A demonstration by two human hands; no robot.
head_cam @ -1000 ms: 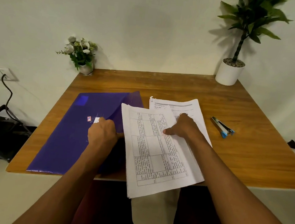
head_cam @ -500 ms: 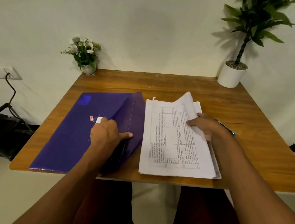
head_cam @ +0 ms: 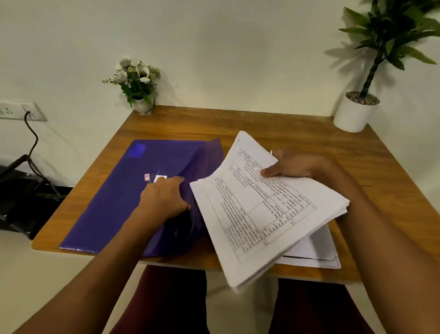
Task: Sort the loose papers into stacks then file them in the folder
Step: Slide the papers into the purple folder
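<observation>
A purple plastic folder (head_cam: 120,195) lies on the left half of the wooden table (head_cam: 291,130). My left hand (head_cam: 164,199) grips the folder's right edge and holds its flap raised. My right hand (head_cam: 291,163) grips a thick stack of printed papers (head_cam: 257,212) by its far edge, thumb on top. The stack is lifted and tilted, its near corner hanging past the table's front edge. Under it a few more white sheets (head_cam: 312,251) lie flat on the table.
A small pot of white flowers (head_cam: 136,86) stands at the table's back left corner. A tall green plant in a white pot (head_cam: 356,112) stands at the back right. A wall socket with a black cable (head_cam: 10,112) is at the left.
My right hand has lifted the paper stack off the table and turned it toward the folder. The blue stapler is now hidden. My left hand stays on the folder's edge.
</observation>
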